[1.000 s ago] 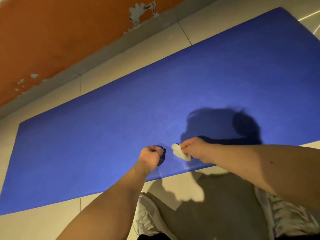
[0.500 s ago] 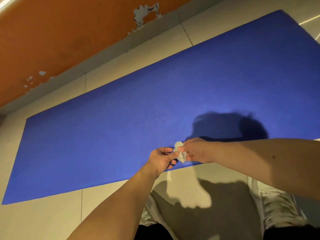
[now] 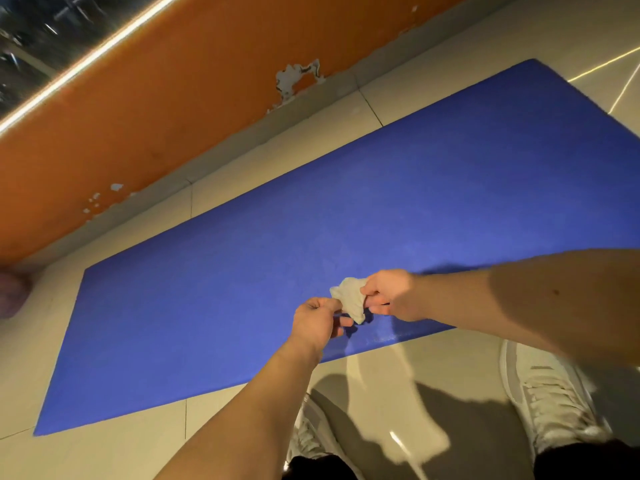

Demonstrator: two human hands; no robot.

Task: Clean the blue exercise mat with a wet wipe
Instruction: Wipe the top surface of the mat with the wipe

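Both the left hand (image 3: 320, 320) and right hand (image 3: 391, 294) are pinching the crumpled wet wipe (image 3: 349, 297) over the blue mat (image 3: 242, 271), probably refolding; a clean face should be going outward.

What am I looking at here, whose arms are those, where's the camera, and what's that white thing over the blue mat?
There is no machine here. The arms belong to a person, filmed by one wide camera worn on their head that looks forward and down, so you see roughly what they see. A blue mat lies flat on a tiled floor beside an orange wall. The white thing is a crumpled wipe, pinched between the left hand and the right hand near the mat's closest edge. The person's white shoes show at the bottom.
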